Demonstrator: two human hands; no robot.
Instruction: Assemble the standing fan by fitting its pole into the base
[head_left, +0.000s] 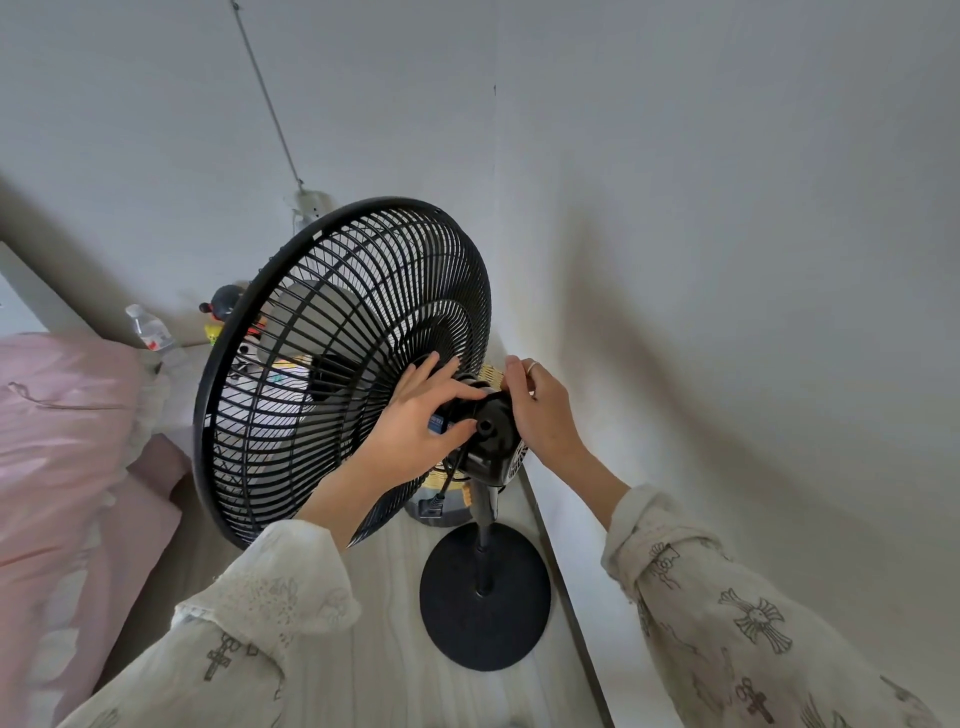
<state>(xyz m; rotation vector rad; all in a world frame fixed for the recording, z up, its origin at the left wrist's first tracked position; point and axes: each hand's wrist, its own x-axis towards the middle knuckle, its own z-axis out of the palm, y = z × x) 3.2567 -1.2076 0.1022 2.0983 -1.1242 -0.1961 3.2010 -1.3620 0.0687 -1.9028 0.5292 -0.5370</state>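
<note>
Pale walls are meeting in a corner straight ahead of me, and wood-grain flooring is running along the skirting below, which is why the fan is standing so close to the right-hand wall.

I am steadying the motor housing (491, 431) between both hands. My left hand (418, 415) is lying against the housing's nine o'clock side, fingers nearly straight and spread onto the back of the grille (332, 374), thumb reaching toward the knob on the rear; it is pressing rather than gripping, I judge to keep the heavy head from swinging. My right hand (540, 410) is curling round the housing's three o'clock side, fingers hooked over the top edge, a ring showing, so it is the one actually holding the head.

Below the housing, toward six o'clock, the pole (485, 525) is dropping down into the middle of the round black base (485, 618), which is lying flat on the floor. From up here the pole looks seated in the base's socket and roughly upright, so I take the fitting as done or nearly so, and my hands as checking that the head is sitting square. Whether the joint is locked I cannot tell.

A black cord with its plug (434, 506) is dangling loose beside the pole at about eight o'clock, unplugged while I am working.

Further out at nine o'clock, pink bedding (62, 447) is filling the edge, and a plastic bottle (148, 330) is standing beyond it at ten o'clock.
</note>
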